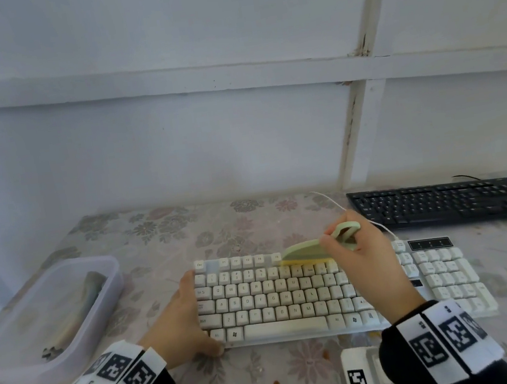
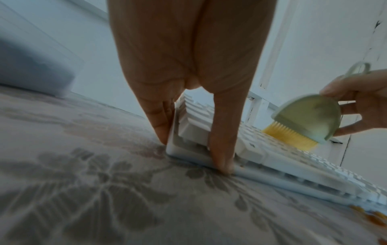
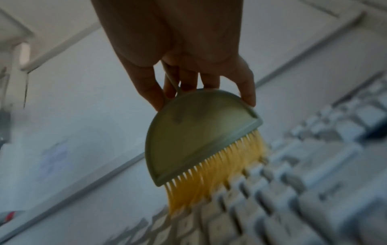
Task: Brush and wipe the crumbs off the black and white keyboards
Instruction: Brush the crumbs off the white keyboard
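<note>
- a clear plastic tub [image 1: 107, 269] is sitting at the far left of the flowered tablecloth [image 1: 161, 233], with something long and dark lying inside it; what it is cannot be told.
- the left hand [image 1: 179, 324] is bracing the left end of the white keyboard [image 1: 292, 299], straight fingers lying along its side and the thumb touching its front corner, not curled round anything.
- the right hand [image 1: 364, 261] is pinching a green brush [image 1: 305, 251] by its rounded back, yellow bristles [image 3: 213, 174] touching the upper key rows near the middle.
- the step in hand looks like brushing the white keyboard; the upper rows are being worked, the lower rows probably not yet.
- orange crumbs [image 2: 374, 217] are lying on the cloth just beside the board's front edge.
- the next move is calling for light strokes along the gaps between keys, with the left hand keeping the board from sliding.
- the black keyboard [image 1: 447, 203] is lying at the far right rear, untouched, waiting its turn.
</note>
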`<state>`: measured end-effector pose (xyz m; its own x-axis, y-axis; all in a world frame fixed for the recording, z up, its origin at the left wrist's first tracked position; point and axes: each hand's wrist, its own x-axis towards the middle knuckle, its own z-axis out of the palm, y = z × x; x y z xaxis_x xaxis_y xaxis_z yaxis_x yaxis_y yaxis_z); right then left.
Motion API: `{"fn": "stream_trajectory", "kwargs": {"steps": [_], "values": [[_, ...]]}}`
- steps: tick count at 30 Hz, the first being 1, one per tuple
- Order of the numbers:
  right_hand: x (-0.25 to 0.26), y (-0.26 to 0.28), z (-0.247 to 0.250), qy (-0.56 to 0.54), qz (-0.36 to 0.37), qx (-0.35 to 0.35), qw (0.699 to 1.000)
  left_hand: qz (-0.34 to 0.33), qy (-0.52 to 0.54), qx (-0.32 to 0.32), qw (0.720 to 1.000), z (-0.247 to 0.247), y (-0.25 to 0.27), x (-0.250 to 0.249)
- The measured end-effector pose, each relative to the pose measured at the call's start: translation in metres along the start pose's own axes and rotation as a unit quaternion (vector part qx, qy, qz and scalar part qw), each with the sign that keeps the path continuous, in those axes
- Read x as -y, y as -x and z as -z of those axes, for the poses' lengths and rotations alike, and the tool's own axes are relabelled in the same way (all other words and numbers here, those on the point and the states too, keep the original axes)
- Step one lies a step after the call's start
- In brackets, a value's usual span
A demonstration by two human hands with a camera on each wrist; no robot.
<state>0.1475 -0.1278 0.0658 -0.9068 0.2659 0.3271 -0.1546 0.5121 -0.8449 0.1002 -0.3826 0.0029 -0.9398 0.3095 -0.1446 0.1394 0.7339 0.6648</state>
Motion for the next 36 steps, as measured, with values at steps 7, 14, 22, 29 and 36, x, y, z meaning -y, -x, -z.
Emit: {"fn": "stream_trajectory", "kwargs": {"steps": [7,14,22,29,36], "values": [[0.005,-0.001,0.011,-0.026,0.022,0.004,0.999,0.004,-0.011,-0.003,1.000,0.000,0.002,-0.003],[-0.011,-0.013,0.048,0.068,-0.023,-0.033,0.997,0.015,-0.016,0.001,1.000,0.001,0.003,-0.005],[-0.016,-0.018,0.054,-0.058,-0.042,-0.006,0.997,0.024,-0.019,0.002,1.000,0.002,0.005,-0.010],[-0.025,-0.017,0.074,0.018,-0.014,-0.028,0.999,0.028,-0.023,0.002,0.999,0.001,0.006,-0.011],[-0.038,-0.015,0.094,0.039,-0.042,-0.023,0.998,0.025,-0.016,0.000,1.000,0.000,0.004,-0.008]]}}
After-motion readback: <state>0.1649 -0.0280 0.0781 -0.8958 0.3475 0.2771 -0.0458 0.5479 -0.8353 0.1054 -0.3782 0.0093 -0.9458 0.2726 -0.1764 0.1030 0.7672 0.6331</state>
